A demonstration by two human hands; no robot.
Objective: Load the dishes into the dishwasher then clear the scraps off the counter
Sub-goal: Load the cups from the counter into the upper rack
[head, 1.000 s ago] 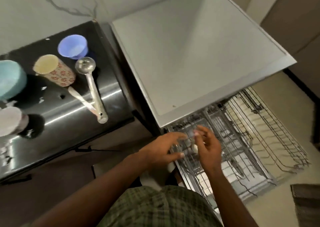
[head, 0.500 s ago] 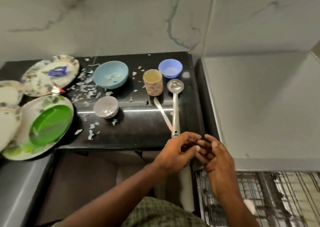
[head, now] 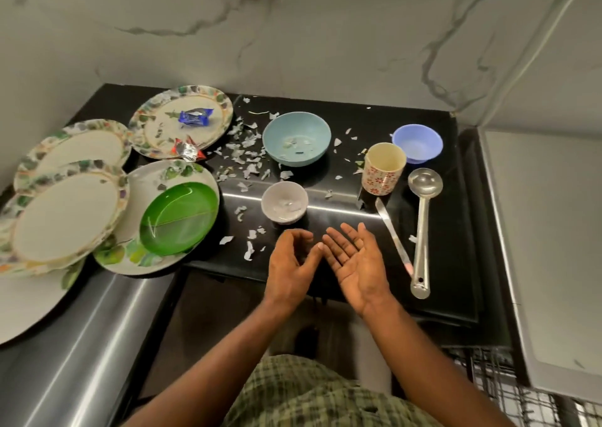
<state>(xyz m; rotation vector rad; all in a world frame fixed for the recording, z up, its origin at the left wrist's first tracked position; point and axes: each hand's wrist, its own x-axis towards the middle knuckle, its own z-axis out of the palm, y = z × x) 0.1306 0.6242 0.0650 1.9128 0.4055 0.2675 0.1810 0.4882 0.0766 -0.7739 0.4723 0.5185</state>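
Both hands hover empty over the front edge of the black counter [head: 345, 296]. My left hand [head: 290, 263] has loosely curled fingers; my right hand [head: 355, 258] lies palm up with straight fingers. Just beyond them stands a small white bowl [head: 284, 202]. Farther back are a light blue bowl [head: 296, 138], a floral cup [head: 383, 168] and a purple bowl [head: 417, 143]. A steel ladle [head: 422, 227] and a flat utensil [head: 392, 236] lie to the right. Floral plates [head: 65, 211] and a green plate [head: 179, 218] crowd the left. Paper scraps [head: 244, 152] litter the counter.
Two foil wrappers [head: 195, 117] sit on and beside the back plate [head: 215, 100]. The dishwasher's white top [head: 547, 247] stands at the right, with its wire rack [head: 508, 390] at the lower right. A steel surface [head: 81, 345] runs along the lower left. A marble wall rises behind.
The view swung from the dishwasher rack to the counter. Both hands left the rack, came over the counter's front edge and drew apart, the right one turning palm up.
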